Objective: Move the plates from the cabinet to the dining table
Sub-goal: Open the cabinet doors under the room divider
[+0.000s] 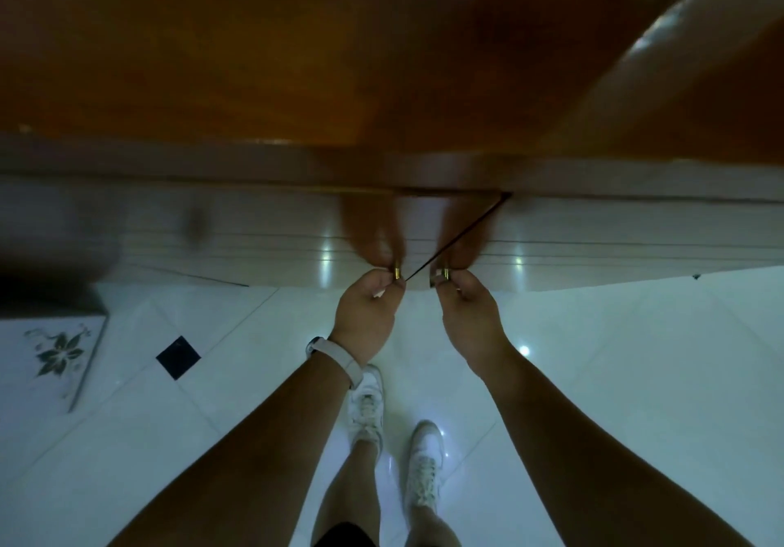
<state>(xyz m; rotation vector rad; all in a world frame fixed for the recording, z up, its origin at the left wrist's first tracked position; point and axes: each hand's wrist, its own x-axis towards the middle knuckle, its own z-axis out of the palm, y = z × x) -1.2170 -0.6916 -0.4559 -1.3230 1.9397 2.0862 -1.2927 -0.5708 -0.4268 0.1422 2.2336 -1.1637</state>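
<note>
I look straight down at a low cabinet with pale glossy doors under a brown wooden top. Two small brass knobs sit side by side where the doors meet. My left hand pinches the left knob. My right hand pinches the right knob. A thin dark gap runs between the doors, which look just barely apart. No plates are in view; the cabinet's inside is hidden.
White glossy floor tiles with a black diamond inset lie below. My feet in white sneakers stand close to the cabinet. A white box with a dark flower print stands on the floor at left.
</note>
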